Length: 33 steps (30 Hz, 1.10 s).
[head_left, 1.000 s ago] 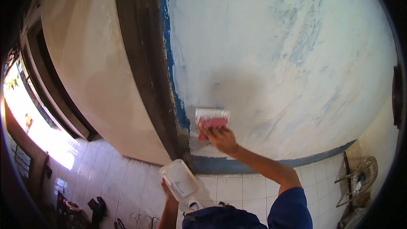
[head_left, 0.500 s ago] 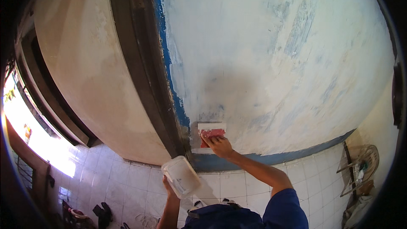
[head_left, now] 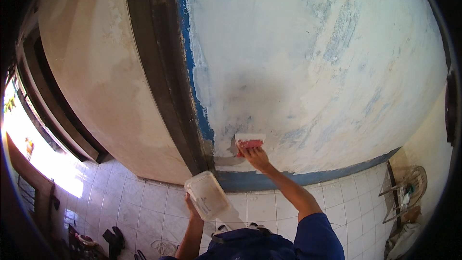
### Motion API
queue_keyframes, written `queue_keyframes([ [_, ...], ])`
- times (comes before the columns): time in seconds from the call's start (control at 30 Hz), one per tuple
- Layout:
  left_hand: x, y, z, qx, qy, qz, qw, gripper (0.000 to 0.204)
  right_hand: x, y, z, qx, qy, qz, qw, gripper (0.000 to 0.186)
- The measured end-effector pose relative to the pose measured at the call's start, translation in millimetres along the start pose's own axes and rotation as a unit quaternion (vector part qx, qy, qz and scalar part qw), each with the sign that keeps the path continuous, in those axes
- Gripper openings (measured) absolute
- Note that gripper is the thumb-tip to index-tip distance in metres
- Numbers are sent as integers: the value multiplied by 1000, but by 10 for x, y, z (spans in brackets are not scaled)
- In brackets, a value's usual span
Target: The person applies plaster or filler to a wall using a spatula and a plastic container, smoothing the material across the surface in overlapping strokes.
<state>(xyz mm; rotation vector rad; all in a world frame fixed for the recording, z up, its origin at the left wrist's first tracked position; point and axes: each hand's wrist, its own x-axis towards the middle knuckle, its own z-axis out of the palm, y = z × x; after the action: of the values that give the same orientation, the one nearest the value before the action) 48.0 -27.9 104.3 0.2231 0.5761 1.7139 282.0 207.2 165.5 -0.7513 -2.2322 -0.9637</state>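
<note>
Left hand (head_left: 192,206) is grasping a rectangular plastic tub (head_left: 208,196) by its left side, fingers partly hidden. Tub is whitish, translucent, rounded at the corners, and is tilting in the hand. Pale film and a small bluish-grey mark are showing on it; can't tell how much is inside. Tub is sitting, in view, just below the foot of the dark post (head_left: 161,62), above the tiled floor (head_left: 130,197).

Right hand (head_left: 256,158) is gripping a flat scraper (head_left: 250,143), fingers lying over the red part. White edge is facing up; scraper is appearing to rest against the pale wall (head_left: 288,33), low down, right of the post. Exact blade contact is not readable.

Edges: a ragged blue strip (head_left: 203,123) is running down beside the post, left of the scraper. A blue band (head_left: 298,179) is following the wall's bottom, below the scraper and near the right forearm. A darker grey patch (head_left: 228,161) is showing just left of the right hand.

Room: broad wall surface is stretching above and to the right of the scraper; left side is narrowing toward the post. A chair-like frame (head_left: 416,190) is standing well apart, far right.
</note>
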Motion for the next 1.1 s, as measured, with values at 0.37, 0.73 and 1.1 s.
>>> queue_keyframes([
  [0.37, 139, -98, -302, -35, -19, -17, 999, 79, 1350, 366, -740, 75, 77, 67, 992, 61],
  [0.73, 297, -19, -443, -17, -33, 38, 999, 79, 85, -488, -115, 98, -92, 8, 991, 68],
  [1.1, 340, 1, -1, -9, -38, 30, 999, 85, 3619, 2987, -3481, 36, 204, 223, 953, 44],
])
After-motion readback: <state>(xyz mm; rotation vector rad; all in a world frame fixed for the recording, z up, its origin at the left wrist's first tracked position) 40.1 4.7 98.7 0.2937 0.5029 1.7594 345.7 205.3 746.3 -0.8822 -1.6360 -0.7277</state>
